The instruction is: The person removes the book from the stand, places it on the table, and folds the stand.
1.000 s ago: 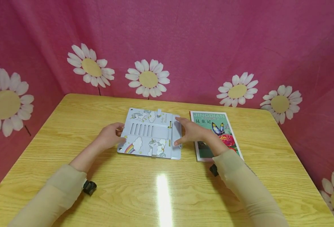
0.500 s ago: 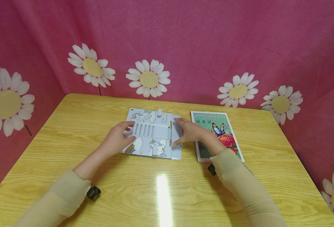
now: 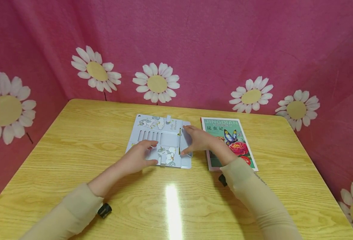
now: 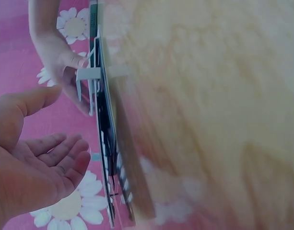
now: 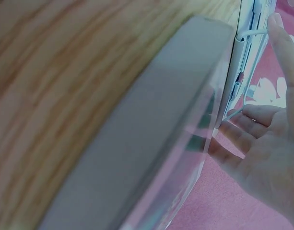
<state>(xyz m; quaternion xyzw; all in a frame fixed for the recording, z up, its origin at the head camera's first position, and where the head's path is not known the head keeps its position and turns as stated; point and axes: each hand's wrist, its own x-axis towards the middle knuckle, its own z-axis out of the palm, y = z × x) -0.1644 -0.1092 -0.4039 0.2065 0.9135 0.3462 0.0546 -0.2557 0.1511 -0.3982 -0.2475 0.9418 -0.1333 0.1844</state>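
Observation:
A pale lilac book stand [image 3: 169, 140] with unicorn and rainbow prints lies flat on the table, its slotted panel facing up. My right hand [image 3: 198, 140] spans the hinged flap at the stand's right end, thumb on the near side and fingers on the far side. In the right wrist view the thumb and fingertips of that hand [image 5: 266, 153] meet opposite ends of the flap's wire-like frame [image 5: 252, 72]. Over the stand's near left part hovers my left hand [image 3: 137, 158], fingers parted and nothing in its grasp; the left wrist view shows its palm [image 4: 31, 177] beside the stand's edge.
A green-covered book [image 3: 228, 130] with a butterfly and red flower lies right of the stand, partly beneath my right forearm. The wooden table [image 3: 128, 206] meets a pink curtain [image 3: 194, 50] with white daisies at the back and sides.
My left hand has slid from the stand's left edge rightward and nearer, across its front part. My right hand has shifted slightly left, and the flap it holds has tipped a little left.

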